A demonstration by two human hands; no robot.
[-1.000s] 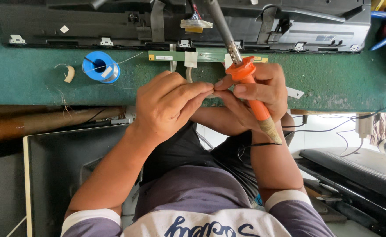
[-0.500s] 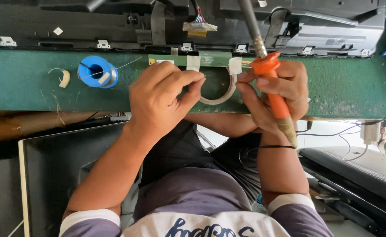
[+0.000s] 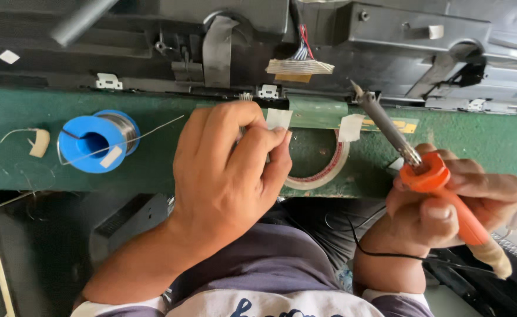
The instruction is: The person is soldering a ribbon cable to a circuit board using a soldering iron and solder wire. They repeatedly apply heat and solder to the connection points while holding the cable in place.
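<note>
The left hand (image 3: 229,170) has its thumb and forefinger pinched together near a small white tape tab (image 3: 278,119) on the narrow green strip board (image 3: 317,111); whether anything thin sits between those fingertips cannot be told, since the knuckles hide the gap. Just past the fingertips, on the far side, lies the green board, taped down by that tab and by a second white tape piece (image 3: 350,127) a little to the right of them. Under the heel of the thumb and to its right lies a roll of clear tape (image 3: 329,170), flat on the green mat (image 3: 12,170). The right hand (image 3: 446,205) is closed firmly around the orange handle of a soldering iron (image 3: 429,173), fingers wrapped and thumb pressed along the grip. The iron's metal shaft slants up and away from those fingers toward the left, and its tip sits near the right end of the green board, close to the dark chassis (image 3: 388,47) behind it; contact cannot be made out. Well to the left of the left hand stands a blue solder spool (image 3: 97,141), its thin wire trailing toward that hand, and beyond the spool lies a small curled scrap of tape (image 3: 38,142).
</note>
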